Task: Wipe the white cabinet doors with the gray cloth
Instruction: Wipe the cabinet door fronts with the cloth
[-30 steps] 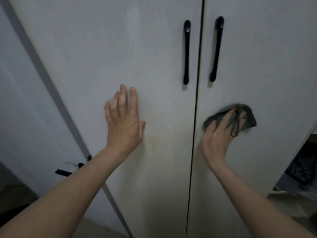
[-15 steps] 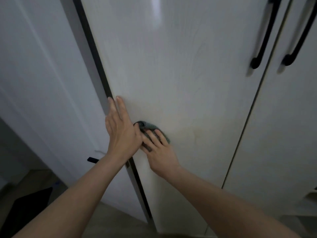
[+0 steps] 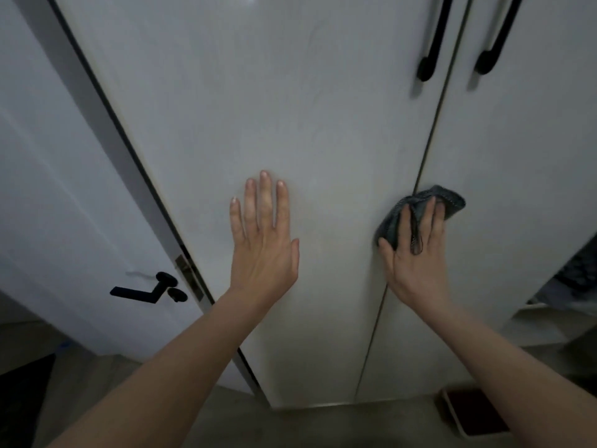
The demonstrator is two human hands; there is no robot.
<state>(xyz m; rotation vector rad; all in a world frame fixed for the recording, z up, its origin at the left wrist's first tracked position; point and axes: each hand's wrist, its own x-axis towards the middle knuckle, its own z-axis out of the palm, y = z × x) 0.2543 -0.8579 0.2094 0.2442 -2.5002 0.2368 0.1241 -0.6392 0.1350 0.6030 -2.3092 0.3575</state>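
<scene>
While the left hand lies flat and empty on the left door at frame centre, the right hand presses the cloth across the seam, fingers over it; unwiped right door lies rightward.

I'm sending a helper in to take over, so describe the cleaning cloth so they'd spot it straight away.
Find the tall white cabinet with two doors and two long black handles. Go down the seam between the doors to about the height of the hands; the right hand presses a crumpled cloth there, across the seam. It is the only dark gray, soft thing on the pale doors.
</scene>
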